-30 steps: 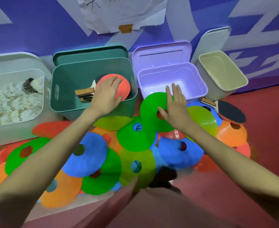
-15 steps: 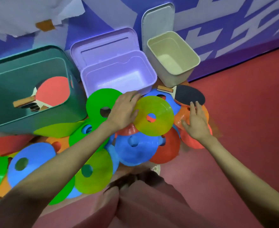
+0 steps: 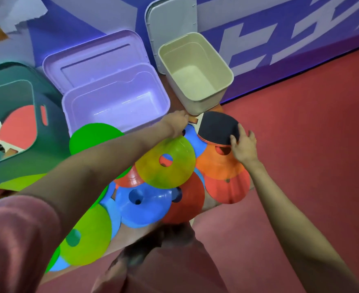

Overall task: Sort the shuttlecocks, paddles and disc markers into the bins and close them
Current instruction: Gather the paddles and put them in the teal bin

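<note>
**Inspector A:** We start at the left. The green bin (image 3: 47, 142) stands open with a red paddle (image 3: 19, 125) already inside. Next to it the purple bin (image 3: 115, 102) and the beige bin (image 3: 197, 77) also stand open, and we see nothing in either.

**Inspector B:** And the hands?

**Inspector A:** The left hand (image 3: 177, 121) reaches across the heap of disc markers (image 3: 166, 161) to the wooden handle of the black paddle (image 3: 217, 130). Its fingers curl at the handle, but we cannot tell whether they have closed on it. The right hand (image 3: 243, 144) lies with straight fingers on the paddle's far edge and holds nothing.

**Inspector B:** Where is the paddle?

**Inspector A:** On the floor heap, atop an orange disc (image 3: 216, 163), just in front of the beige bin.

**Inspector B:** Risks?

**Inspector A:** We judge three. A weak pinch on the short handle could let the blade tip and drop. Lifting may drag the orange disc along (it touches the blade's underside). The carry back to the green bin crosses the purple one, so a slip could land it in the wrong bin.
</note>
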{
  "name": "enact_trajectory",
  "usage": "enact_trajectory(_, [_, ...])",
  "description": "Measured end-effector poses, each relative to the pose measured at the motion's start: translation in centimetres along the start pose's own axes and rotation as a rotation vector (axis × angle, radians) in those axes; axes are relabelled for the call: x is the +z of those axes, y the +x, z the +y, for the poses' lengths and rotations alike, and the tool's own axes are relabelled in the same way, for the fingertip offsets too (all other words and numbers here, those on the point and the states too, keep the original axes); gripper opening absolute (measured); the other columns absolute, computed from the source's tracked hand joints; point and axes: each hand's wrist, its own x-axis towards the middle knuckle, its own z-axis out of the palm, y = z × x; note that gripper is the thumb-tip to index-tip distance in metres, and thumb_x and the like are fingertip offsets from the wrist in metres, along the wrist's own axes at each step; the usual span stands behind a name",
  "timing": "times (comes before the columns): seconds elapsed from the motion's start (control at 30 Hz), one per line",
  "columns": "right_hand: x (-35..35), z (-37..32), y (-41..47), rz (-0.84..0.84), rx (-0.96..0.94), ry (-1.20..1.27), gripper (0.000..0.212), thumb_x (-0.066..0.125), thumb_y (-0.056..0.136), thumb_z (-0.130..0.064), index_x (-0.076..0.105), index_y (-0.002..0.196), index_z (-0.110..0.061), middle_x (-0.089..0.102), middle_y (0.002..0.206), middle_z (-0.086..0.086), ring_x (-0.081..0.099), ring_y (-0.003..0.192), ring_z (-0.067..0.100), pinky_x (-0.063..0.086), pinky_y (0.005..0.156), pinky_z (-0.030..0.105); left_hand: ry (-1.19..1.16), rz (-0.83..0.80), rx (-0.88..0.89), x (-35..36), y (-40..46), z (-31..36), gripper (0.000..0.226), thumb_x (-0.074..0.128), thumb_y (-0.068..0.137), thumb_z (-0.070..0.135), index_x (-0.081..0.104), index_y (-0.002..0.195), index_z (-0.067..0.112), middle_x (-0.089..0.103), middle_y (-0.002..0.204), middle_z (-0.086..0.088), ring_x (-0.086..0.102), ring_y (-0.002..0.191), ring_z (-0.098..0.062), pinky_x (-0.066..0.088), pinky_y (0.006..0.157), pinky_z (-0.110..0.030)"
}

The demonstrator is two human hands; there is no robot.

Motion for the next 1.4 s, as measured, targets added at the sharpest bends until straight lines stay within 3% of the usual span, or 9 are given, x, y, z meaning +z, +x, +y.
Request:
enact_trajectory(0.27, [0.2, -0.3, 1.5, -0.114, 0.066, 0.085, 0.056, 0.049, 0.092, -0.02, 0.034, 0.144, -0.008, 0.051, 0.13, 0.026, 0.041, 0.125, 0.04, 0.033, 0.106, 0.041, 0.111, -0.093, -0.04, 0.0, 2.8, 0.3, 0.048, 0.062, 0.087, 0.012, 0.042, 0.129, -0.001, 0.048, 0.13, -0.021, 0.049, 0.12, -0.037, 0.04, 0.096, -0.042])
enact_trajectory(0.53, [-0.3, -1.5, 1.7, 0.013, 0.224, 0.32, 0.048, 0.055, 0.088, -0.013, 0.047, 0.135, -0.005, 0.054, 0.133, 0.015, 0.049, 0.125, 0.031, 0.038, 0.107, 0.04, 0.207, -0.037, -0.027, -1.0, 1.9, 1.1, 0.046, 0.057, 0.089, 0.004, 0.041, 0.132, 0.0, 0.045, 0.133, -0.021, 0.047, 0.121, -0.037, 0.041, 0.095, -0.042])
enact_trajectory(0.67, [-1.0, -2.1, 0.5, 0.179, 0.208, 0.375, 0.038, 0.052, 0.087, -0.012, 0.051, 0.126, -0.008, 0.059, 0.123, 0.015, 0.052, 0.118, 0.033, 0.039, 0.102, 0.038, 0.189, 0.107, 0.015, -2.5, -2.1, 1.6, 0.047, 0.055, 0.089, 0.009, 0.04, 0.133, 0.003, 0.046, 0.123, -0.02, 0.045, 0.111, -0.035, 0.038, 0.086, -0.039])
enact_trajectory(0.83, [-1.2, -5.4, -2.8, 0.347, 0.084, 0.454, 0.037, 0.049, 0.08, -0.017, 0.054, 0.116, -0.013, 0.061, 0.114, 0.013, 0.053, 0.11, 0.033, 0.039, 0.097, 0.044, -0.177, 0.325, 0.017, -1.4, -10.2, 0.7, 0.03, 0.046, 0.096, 0.017, 0.05, 0.119, 0.0, 0.047, 0.104, -0.023, 0.044, 0.099, -0.034, 0.032, 0.077, -0.038])
enact_trajectory(0.93, [-0.7, -8.3, -5.3, 0.329, -0.066, 0.514, 0.038, 0.047, 0.076, -0.018, 0.056, 0.113, -0.011, 0.06, 0.113, 0.011, 0.051, 0.11, 0.031, 0.038, 0.095, 0.041, -0.343, 0.344, 0.021, 1.1, -15.2, -0.1, 0.038, 0.053, 0.095, 0.032, 0.055, 0.11, -0.003, 0.047, 0.098, -0.022, 0.046, 0.094, -0.034, 0.037, 0.082, -0.04])
enact_trajectory(1.07, [0.6, -13.2, -7.8, 0.242, -0.208, 0.504, 0.042, 0.046, 0.074, -0.018, 0.053, 0.114, -0.009, 0.057, 0.117, 0.01, 0.047, 0.113, 0.029, 0.036, 0.097, 0.038, -0.488, 0.38, -0.1, 2.7, -21.9, -1.3, 0.044, 0.044, 0.092, 0.043, 0.052, 0.097, 0.001, 0.043, 0.092, -0.012, 0.047, 0.078, -0.027, 0.039, 0.073, -0.037])
enact_trajectory(1.2, [2.9, -18.8, -10.9, 0.186, -0.434, 0.464, 0.038, 0.05, 0.078, -0.011, 0.052, 0.116, -0.005, 0.055, 0.117, 0.009, 0.047, 0.112, 0.028, 0.031, 0.091, 0.023, -0.495, 0.458, -0.334, 2.6, -27.8, -4.5, 0.045, 0.045, 0.082, 0.049, 0.05, 0.102, 0.008, 0.05, 0.098, -0.011, 0.056, 0.079, -0.036, 0.045, 0.065, -0.045])
enact_trajectory(1.3, [5.2, -22.7, -13.2, 0.143, -0.563, 0.448, 0.037, 0.05, 0.08, -0.013, 0.05, 0.116, -0.003, 0.054, 0.117, 0.009, 0.048, 0.11, 0.026, 0.034, 0.093, 0.028, -0.466, 0.522, -0.462, 3.1, -31.9, -7.8, 0.036, 0.055, 0.082, 0.042, 0.053, 0.102, 0.012, 0.062, 0.096, -0.012, 0.06, 0.081, -0.036, 0.044, 0.063, -0.042])
enact_trajectory(1.4, [8.0, -26.2, -15.4, 0.108, -0.61, 0.443, 0.037, 0.05, 0.08, -0.015, 0.05, 0.116, -0.003, 0.054, 0.115, 0.008, 0.048, 0.108, 0.027, 0.034, 0.089, 0.025, -0.534, 0.624, -0.472, 4.3, -35.9, -11.3, 0.043, 0.047, 0.075, 0.049, 0.054, 0.102, 0.016, 0.062, 0.093, -0.003, 0.058, 0.08, -0.03, 0.045, 0.063, -0.039])
